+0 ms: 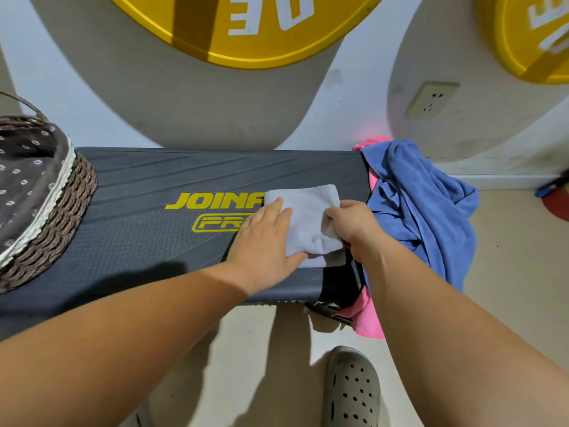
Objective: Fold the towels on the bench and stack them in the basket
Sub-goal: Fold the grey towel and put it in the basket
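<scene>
A small grey towel (pixel 308 217) lies folded into a rough square on the dark bench (pixel 147 192), over the yellow lettering. My left hand (pixel 264 241) rests flat on the towel's left side, thumb at its near edge. My right hand (pixel 354 226) pinches the towel's right edge between fingers and thumb. A blue towel (pixel 421 204) lies crumpled over the bench's right end, with a pink towel (pixel 369 315) under it hanging toward the floor. The wicker basket (pixel 61 211) with dark flowered lining stands on the bench's left end.
A white wall with a socket (pixel 431 100) and yellow round signs (pixel 246 29) rises behind the bench. My grey clog (pixel 351 389) stands on the pale floor below. A red and blue object (pixel 554 195) lies at the right edge.
</scene>
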